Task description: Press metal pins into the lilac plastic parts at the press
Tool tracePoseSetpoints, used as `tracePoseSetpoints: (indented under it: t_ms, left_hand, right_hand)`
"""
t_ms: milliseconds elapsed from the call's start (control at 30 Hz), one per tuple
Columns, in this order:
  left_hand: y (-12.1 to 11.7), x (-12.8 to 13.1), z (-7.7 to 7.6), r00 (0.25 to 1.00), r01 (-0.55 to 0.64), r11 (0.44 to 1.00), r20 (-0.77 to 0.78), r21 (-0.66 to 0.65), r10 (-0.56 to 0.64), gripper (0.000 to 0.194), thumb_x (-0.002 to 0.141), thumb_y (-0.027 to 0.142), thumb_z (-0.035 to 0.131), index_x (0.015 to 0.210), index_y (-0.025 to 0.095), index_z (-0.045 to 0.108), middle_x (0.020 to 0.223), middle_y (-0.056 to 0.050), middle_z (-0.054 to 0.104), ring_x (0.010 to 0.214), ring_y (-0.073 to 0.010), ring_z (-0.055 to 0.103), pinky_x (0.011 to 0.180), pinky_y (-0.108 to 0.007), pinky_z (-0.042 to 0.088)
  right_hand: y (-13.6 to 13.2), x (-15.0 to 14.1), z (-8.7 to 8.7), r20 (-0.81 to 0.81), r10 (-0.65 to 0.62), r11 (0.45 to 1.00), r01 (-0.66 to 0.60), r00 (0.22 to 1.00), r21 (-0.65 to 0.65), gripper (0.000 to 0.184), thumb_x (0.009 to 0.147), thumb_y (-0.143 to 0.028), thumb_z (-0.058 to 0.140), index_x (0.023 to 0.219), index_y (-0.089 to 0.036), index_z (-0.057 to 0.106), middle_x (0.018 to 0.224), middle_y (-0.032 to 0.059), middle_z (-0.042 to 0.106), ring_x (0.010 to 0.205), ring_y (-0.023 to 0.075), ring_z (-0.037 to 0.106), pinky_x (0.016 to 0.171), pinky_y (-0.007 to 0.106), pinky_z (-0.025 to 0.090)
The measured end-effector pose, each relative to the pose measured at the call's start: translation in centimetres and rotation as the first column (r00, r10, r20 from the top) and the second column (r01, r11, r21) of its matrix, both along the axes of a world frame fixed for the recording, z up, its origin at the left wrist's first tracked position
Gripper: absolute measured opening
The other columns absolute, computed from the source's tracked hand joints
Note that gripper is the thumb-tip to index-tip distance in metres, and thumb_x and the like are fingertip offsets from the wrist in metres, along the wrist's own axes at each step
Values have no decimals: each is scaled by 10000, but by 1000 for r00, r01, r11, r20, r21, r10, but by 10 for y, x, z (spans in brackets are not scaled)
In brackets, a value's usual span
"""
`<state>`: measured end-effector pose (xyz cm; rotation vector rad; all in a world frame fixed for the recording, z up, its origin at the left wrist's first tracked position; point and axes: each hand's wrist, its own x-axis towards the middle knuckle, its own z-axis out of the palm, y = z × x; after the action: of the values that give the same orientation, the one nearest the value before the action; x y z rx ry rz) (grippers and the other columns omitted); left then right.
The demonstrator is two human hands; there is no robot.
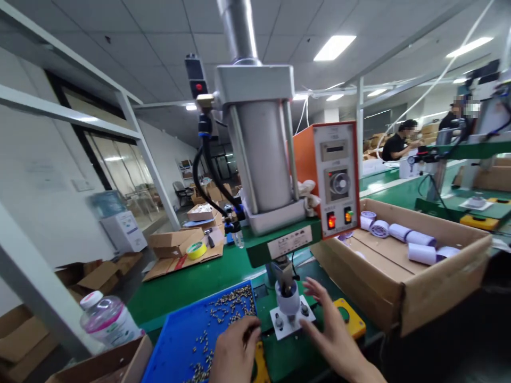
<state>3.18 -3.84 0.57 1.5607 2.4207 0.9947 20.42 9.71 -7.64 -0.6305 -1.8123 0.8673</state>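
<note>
Green bench (171, 292) bears an upright cup (288, 303), just left of the nearer right hand (334, 331), fingers spread. Left hand (235, 348) curls, its hold unclear.

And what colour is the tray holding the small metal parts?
Blue; the tray shows best in the head view.

1. The machine (261, 154) hangs over the white cup (288, 303), blocking entry from above.
2. To its right, the cardboard box (367, 287) blocks the near edge of the table (171, 290).
3. A low lane is open between the blue tray (175, 335) and cup.
</note>
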Motion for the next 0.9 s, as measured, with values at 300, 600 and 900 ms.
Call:
tracePoseSetpoints:
  t_ms: [300, 600, 900]
  left_hand:
    - [60, 25, 63, 997, 66, 998, -31, -24, -66, 259, 790, 378, 504, 828, 212, 700, 851, -32, 709, 819, -192, 644, 769, -311, 456]
    - [96, 38, 80, 983, 25, 941, -161, -338, -84, 168, 731, 317, 523, 808, 217, 633, 938, -31, 702, 978, -195, 616, 892, -305, 431]
    - [106, 15, 68, 989, -62, 883, -145, -464, -6, 105, 630, 281, 535, 713, 249, 589, 871, 26, 693, 947, -177, 619, 893, -292, 449]
  right_hand:
    - [0, -45, 29, -142, 154, 978, -171, 978, -120, 627, 705, -131, 581, 1315, -199, 458, 1289, 84, 581, 1198, 244, 538, 1049, 382, 409]
    - [5, -44, 33, -123, 168, 984, -174, 978, -41, 712, 614, -83, 511, 1312, -199, 435, 1278, 84, 592, 1158, 251, 558, 1004, 414, 416]
    - [9, -85, -9, -206, 64, 998, -62, 976, 17, 859, 482, -151, 519, 1326, -251, 394, 1219, 69, 642, 1064, 314, 614, 972, 476, 387]
